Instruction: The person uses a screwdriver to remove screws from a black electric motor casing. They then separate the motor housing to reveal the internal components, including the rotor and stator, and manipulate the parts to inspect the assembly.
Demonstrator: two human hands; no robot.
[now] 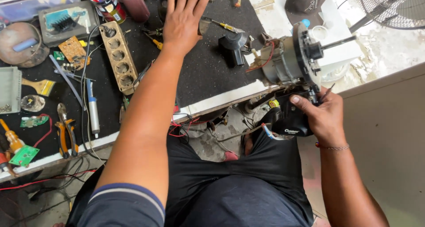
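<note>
Right hand [323, 116] gripped the fan motor [287, 65] by its black housing at the bench edge, left hand [183, 19] splayed, holding nothing, over the screwdriver [221, 25]; one-handed, the motor looked liable to tip off.

Your right hand [325, 116] grips glossy black plastic on the fan motor housing [292, 123], under the motor [285, 63] with its dull grey metal casing and bare copper-coloured wire. Your left hand [183, 19] hovers over the matt black bench mat [203, 72], which looks like soft cloth. The socket strip [118, 56] is smooth beige plastic; the pliers [65, 129] carry orange rubbery grips.
</note>
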